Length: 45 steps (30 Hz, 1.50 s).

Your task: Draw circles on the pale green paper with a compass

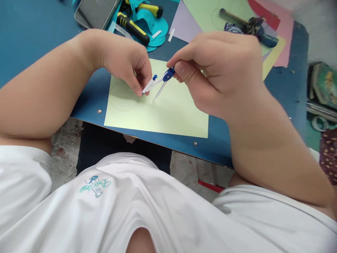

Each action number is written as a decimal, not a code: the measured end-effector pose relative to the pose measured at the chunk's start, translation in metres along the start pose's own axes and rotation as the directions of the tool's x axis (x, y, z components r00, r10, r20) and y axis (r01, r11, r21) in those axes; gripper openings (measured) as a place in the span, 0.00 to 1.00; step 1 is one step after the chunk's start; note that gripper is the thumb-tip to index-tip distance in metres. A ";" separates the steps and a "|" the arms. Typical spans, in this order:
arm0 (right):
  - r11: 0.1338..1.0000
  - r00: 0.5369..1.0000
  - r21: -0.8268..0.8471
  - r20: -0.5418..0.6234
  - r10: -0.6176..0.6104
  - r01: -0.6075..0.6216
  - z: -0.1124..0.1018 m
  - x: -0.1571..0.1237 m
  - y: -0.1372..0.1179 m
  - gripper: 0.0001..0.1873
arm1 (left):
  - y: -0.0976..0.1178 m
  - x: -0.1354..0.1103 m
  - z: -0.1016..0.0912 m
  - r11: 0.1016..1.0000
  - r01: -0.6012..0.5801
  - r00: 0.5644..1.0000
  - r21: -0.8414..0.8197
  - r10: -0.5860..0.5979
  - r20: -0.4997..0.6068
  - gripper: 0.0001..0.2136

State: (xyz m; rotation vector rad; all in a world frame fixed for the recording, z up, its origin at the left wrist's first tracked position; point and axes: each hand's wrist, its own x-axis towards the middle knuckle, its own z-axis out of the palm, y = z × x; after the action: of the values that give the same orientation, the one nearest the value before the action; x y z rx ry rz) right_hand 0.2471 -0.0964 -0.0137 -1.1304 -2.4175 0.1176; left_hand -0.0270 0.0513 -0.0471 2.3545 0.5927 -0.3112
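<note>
Compass (pixel 168 74) is between the two hands, over the pale green sheet (pixel 171 117), with its legs set narrowly apart. Right hand (pixel 223 70) pinches the blue head between thumb and forefinger, probably because from there the whole tool can be tilted and steadied. Left hand (pixel 129 63) is closed narrowly, its thumb and finger pinching the lower end of the white leg; this grip is perhaps for adjusting that end, since one hand alone could hardly do it. The thin other leg points down to the sheet, but I cannot tell whether its tip touches the paper.

Sheet lies flat near the edge of the blue table (pixel 39 24), I think so that both arms reach it easily. A thin circle (pixel 124 97) is drawn on its left part, which leaves the right part for more drawing. Behind, the black-yellow cutter (pixel 133 28) and the turquoise pieces (pixel 159 35) lie near the phone (pixel 96 12), apart from the sheet, so the working place is not disturbed.
</note>
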 end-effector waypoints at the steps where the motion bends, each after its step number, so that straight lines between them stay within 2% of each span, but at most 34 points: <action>1: 1.000 1.000 0.011 -0.013 -0.018 0.018 0.000 0.000 0.001 0.16 | 0.002 0.000 -0.001 1.000 0.010 1.000 0.014 -0.010 0.011 0.38; 4: 0.997 0.996 0.032 -0.054 -0.069 0.071 0.001 0.000 0.004 0.19 | 0.007 0.001 -0.003 0.999 0.010 0.998 0.051 -0.013 0.057 0.40; 7: 0.998 0.998 0.019 -0.044 -0.053 0.054 0.002 -0.001 0.004 0.23 | 0.008 0.000 -0.007 1.000 0.024 0.997 0.019 -0.025 0.072 0.37; 10: 0.998 0.998 0.035 -0.042 -0.055 0.057 0.002 -0.001 0.001 0.19 | 0.005 -0.003 -0.009 0.998 0.044 0.998 -0.033 -0.042 0.041 0.38; 13: 0.985 0.987 0.079 -0.070 -0.145 0.150 0.002 0.000 -0.004 0.13 | 0.006 -0.006 -0.009 0.998 0.058 0.998 -0.015 -0.059 -0.037 0.45; 15: 0.975 0.981 0.112 -0.054 -0.187 0.192 0.002 0.003 -0.007 0.12 | 0.010 -0.009 -0.008 0.996 0.085 0.991 0.032 -0.081 -0.103 0.52; 19: 0.965 0.980 0.170 -0.013 -0.198 0.198 0.003 0.008 -0.012 0.12 | 0.016 -0.011 -0.009 0.976 0.196 0.959 0.092 -0.171 -0.228 0.66; 21: 0.962 0.979 0.183 -0.032 -0.200 0.202 0.004 0.010 -0.013 0.12 | 0.014 -0.011 -0.011 0.965 0.237 0.942 0.109 -0.201 -0.268 0.69; 22: 0.961 0.979 0.187 -0.046 -0.199 0.204 0.005 0.010 -0.012 0.12 | 0.012 -0.011 -0.011 0.962 0.244 0.938 0.121 -0.202 -0.282 0.67; 25: 0.961 0.981 0.204 -0.088 -0.174 0.189 0.009 0.010 -0.009 0.11 | 0.009 -0.013 -0.013 0.960 0.236 0.933 0.153 -0.180 -0.312 0.49; 27: 0.968 0.984 0.195 -0.107 -0.140 0.159 0.012 0.010 -0.007 0.11 | 0.007 -0.015 -0.014 0.958 0.240 0.930 0.158 -0.180 -0.320 0.43; 37: 1.000 0.995 0.001 -0.099 0.001 -0.001 0.010 0.016 0.007 0.08 | -0.003 -0.014 -0.014 0.947 0.272 0.925 0.172 -0.209 -0.317 0.33; 45: 0.982 0.993 -0.162 -0.083 0.083 -0.096 -0.011 -0.008 0.002 0.12 | 0.000 -0.015 -0.013 0.938 0.304 0.919 0.164 -0.244 -0.311 0.29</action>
State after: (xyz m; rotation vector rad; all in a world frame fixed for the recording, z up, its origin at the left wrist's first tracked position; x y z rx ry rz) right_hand 0.2576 -0.1028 -0.0073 -1.2935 -2.3442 -0.0990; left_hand -0.0389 0.0552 -0.0316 2.5399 1.0857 -0.1627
